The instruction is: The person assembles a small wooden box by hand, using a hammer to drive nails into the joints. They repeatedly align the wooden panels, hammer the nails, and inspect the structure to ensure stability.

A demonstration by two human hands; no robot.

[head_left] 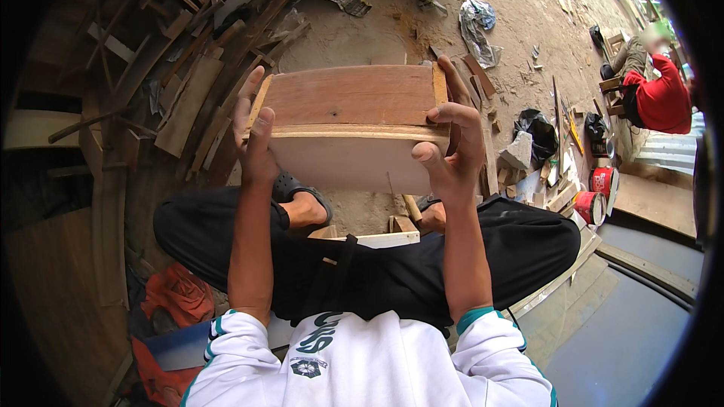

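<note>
Wooden box (351, 124) held up in front of the seated person, above the knees, its pale plywood bottom turned toward the camera, apparently so the underside and joints can be looked over. Left hand (255, 136) clasps the left side, fingers up the wall, thumb on the near edge. Right hand (452, 143) is closed on the right corner, fingers curled over the rim, thumb pressed on the bottom panel. A small wood frame (385, 237) lies below, between the sandalled feet. Scrap boards (181, 98) lie left; red buckets (596, 196) stand right.
</note>
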